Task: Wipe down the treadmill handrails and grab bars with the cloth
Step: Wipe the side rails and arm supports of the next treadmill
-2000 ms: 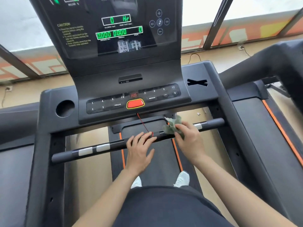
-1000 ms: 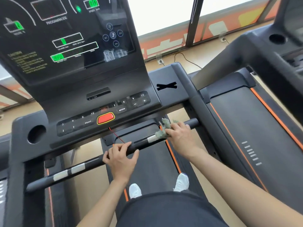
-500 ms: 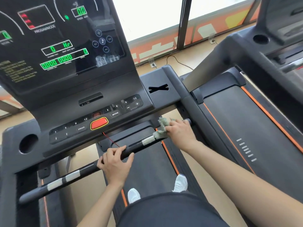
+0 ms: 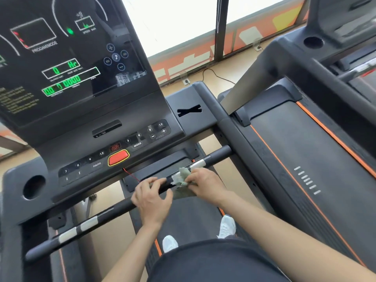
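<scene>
A red cord [image 4: 131, 175] hangs down from the red button [image 4: 118, 157], close to the left hand [image 4: 151, 200]. Buttons read PROG and MODE. The left hand wraps over the bar [image 4: 114, 210]. The right hand [image 4: 205, 185] squeezes the cloth [image 4: 182, 177] onto the bar, beside a silver patch [image 4: 198, 164].

The treadmill's dark display screen [image 4: 67, 64] shows the white words "PROGAMMODE" under an empty frame, "SPEED" under a small green reading at the far side, and green figures "0" and "Hr" in a box, with a longer row of green zeros below it; the small white text at the left edge is too blurred to read. On the button panel [image 4: 114, 153] nearer to the person stand the numbers 3, 6, 9, 12 with "PROG" on the left, and 3, 6, 9, 12 with "MODE" and "SPEED" on the right. A small red label above the red button [image 4: 118, 157] cannot be read surely.
</scene>
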A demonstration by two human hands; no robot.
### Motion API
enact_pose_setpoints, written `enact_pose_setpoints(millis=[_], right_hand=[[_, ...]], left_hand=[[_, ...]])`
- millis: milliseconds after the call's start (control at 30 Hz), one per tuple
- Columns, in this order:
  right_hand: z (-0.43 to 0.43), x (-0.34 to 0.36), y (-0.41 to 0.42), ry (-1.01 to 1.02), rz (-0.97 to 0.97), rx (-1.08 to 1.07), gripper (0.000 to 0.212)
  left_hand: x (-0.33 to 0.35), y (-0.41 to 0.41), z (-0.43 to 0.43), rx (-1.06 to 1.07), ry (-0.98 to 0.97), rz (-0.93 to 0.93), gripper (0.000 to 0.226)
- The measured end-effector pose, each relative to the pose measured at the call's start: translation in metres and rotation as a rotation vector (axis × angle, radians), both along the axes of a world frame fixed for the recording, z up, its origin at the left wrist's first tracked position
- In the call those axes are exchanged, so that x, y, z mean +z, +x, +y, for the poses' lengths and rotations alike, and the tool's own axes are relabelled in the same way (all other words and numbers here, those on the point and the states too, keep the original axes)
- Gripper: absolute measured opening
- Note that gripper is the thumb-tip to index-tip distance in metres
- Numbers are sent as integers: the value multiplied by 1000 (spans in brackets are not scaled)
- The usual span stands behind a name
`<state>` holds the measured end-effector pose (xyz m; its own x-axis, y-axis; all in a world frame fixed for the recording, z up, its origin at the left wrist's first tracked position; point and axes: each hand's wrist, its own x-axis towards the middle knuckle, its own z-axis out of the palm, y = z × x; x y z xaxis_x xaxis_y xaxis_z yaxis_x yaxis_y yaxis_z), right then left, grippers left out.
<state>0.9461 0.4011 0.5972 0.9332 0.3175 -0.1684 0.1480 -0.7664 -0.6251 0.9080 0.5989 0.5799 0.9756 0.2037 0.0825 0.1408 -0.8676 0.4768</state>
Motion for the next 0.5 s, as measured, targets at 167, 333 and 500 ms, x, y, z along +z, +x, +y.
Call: enact_pose_setpoints(millis=[167,333,500], right_hand=[[-48,10,-35,240,15,-212,26],[-100,22,-62,142,-358,-488,38],[-148,6,-70,-106,-295,-583,35]], left_hand=[[26,5,-48,-349,-565,224,37],[38,14,-118,-616,-521,137,43],[23,42,-196,-849,-334,39,42]])
